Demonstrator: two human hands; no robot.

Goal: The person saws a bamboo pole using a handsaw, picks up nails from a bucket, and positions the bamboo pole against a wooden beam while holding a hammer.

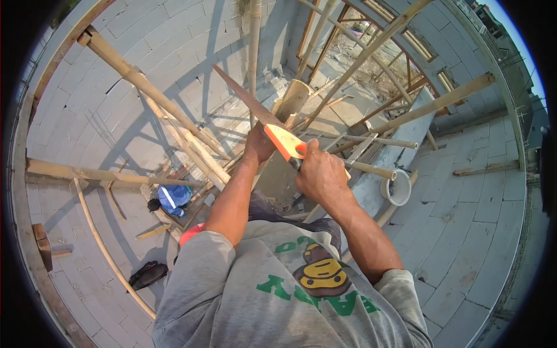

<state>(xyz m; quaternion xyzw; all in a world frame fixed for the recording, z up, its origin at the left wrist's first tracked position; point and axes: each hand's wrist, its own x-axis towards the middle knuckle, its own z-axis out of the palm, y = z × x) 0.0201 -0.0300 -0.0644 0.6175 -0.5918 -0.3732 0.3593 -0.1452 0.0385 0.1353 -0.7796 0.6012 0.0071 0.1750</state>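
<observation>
A hand saw (284, 139) with an orange and yellow handle and a brownish blade lies across the middle of the view, its tip pointing to the upper left. My right hand (322, 174) is closed round the rear of the handle. My left hand (259, 143) is closed beside the front of the handle, where the blade begins; what its fingers grip is hidden. Just beyond the blade a curved wooden board (295, 98) stands on end.
Bamboo poles (253, 52) cross the space, one pole (371, 169) ending right of my right hand. A white bucket (397, 188) stands farther right. Below left are a person in blue (174, 199) and a black bag (148, 275). Grey block walls (64, 122) surround the area.
</observation>
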